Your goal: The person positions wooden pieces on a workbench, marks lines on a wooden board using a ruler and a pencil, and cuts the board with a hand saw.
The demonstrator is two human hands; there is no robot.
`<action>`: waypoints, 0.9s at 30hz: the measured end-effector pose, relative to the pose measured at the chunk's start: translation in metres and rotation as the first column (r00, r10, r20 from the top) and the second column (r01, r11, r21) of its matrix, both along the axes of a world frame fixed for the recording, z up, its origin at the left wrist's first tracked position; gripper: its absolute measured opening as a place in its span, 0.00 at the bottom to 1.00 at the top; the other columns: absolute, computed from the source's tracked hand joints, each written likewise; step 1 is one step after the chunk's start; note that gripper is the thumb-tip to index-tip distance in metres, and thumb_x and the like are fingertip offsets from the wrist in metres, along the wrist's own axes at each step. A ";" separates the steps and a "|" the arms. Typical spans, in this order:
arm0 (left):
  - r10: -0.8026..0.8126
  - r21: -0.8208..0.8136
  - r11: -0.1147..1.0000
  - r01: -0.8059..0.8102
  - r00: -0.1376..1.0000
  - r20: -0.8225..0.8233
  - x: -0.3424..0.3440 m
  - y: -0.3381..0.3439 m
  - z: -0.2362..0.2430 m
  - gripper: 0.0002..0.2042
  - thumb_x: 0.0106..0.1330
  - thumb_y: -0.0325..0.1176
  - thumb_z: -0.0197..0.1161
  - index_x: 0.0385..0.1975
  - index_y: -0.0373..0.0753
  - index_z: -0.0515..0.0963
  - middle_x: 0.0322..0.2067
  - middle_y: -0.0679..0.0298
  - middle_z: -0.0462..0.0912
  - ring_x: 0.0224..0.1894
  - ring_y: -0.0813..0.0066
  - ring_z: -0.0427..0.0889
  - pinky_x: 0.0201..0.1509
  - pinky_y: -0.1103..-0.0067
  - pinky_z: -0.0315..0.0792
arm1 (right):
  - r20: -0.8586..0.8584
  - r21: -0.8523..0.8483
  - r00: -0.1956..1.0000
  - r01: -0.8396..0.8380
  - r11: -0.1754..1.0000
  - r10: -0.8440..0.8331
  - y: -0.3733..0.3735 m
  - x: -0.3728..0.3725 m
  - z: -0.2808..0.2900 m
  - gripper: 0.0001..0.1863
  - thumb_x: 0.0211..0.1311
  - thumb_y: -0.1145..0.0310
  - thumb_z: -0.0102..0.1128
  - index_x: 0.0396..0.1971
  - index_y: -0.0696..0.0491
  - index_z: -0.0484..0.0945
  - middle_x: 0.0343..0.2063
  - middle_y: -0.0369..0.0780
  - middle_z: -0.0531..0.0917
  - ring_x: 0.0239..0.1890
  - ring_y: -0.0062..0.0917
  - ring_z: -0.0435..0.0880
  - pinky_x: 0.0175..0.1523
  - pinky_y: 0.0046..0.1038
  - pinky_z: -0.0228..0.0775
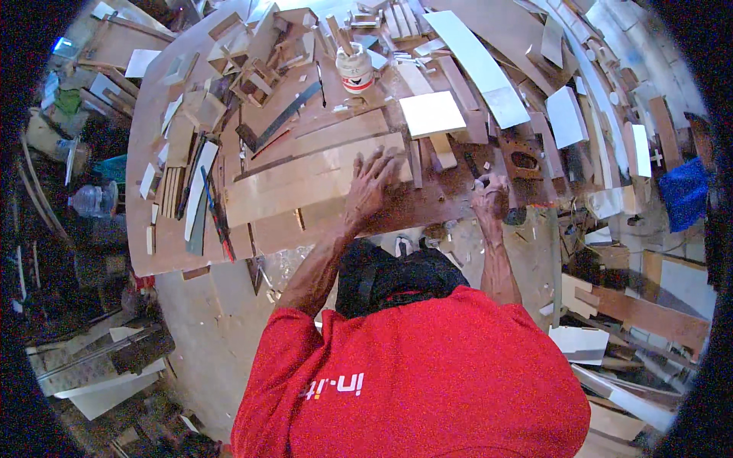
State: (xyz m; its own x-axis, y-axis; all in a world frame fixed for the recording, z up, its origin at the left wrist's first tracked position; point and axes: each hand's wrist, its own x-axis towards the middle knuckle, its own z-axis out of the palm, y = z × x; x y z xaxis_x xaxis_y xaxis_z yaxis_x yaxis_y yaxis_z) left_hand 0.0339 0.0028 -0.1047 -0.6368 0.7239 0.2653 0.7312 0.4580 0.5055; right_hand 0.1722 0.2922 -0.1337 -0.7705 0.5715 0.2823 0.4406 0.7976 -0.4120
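Note:
My left hand (372,183) lies flat on a long pale wooden board (298,183), its fingers spread near the board's right end. To the right, my right hand (490,192) is closed, fingers curled, over the front part of the workbench (412,206). A slim dark thing (473,163) shows just beyond its fingers; whether the hand grips it is too unclear to tell. A narrower brown board (343,131) lies behind the pale one, with a dark try square (286,118) farther back.
A white tub (355,69) holding sticks stands at the back. White square panel (432,114), a long white strip (481,69) and wood offcuts crowd the right. Small wooden frames (254,80) fill the back left. A red-and-black tool (218,221) lies near the front left edge.

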 end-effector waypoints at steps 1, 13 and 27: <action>0.005 0.092 0.996 -0.011 0.997 0.073 -0.001 0.000 0.004 0.29 0.64 0.40 0.57 0.66 0.44 0.65 0.71 0.60 0.58 0.75 0.57 0.50 0.72 0.39 0.38 | 0.020 -0.003 1.000 0.003 1.000 -0.003 0.001 -0.001 0.001 0.11 0.53 0.65 0.65 0.34 0.53 0.77 0.30 0.45 0.76 0.37 0.40 0.75 0.43 0.42 0.68; 0.250 -0.200 0.946 -0.256 0.967 -0.054 -0.011 -0.030 0.022 0.35 0.64 0.59 0.56 0.64 0.40 0.66 0.69 0.58 0.61 0.74 0.50 0.50 0.67 0.34 0.38 | 0.205 0.115 0.979 -0.014 0.993 -0.010 0.003 0.007 0.000 0.12 0.58 0.64 0.63 0.36 0.56 0.78 0.29 0.45 0.80 0.36 0.39 0.78 0.42 0.39 0.70; 0.280 -0.055 0.955 -0.290 0.949 -0.146 -0.026 -0.038 0.007 0.22 0.65 0.47 0.60 0.55 0.44 0.76 0.61 0.56 0.71 0.68 0.51 0.62 0.71 0.48 0.48 | -0.245 -0.662 0.933 -0.359 0.657 0.263 -0.056 0.001 0.039 0.09 0.61 0.70 0.65 0.37 0.57 0.80 0.27 0.38 0.83 0.30 0.21 0.81 0.37 0.26 0.74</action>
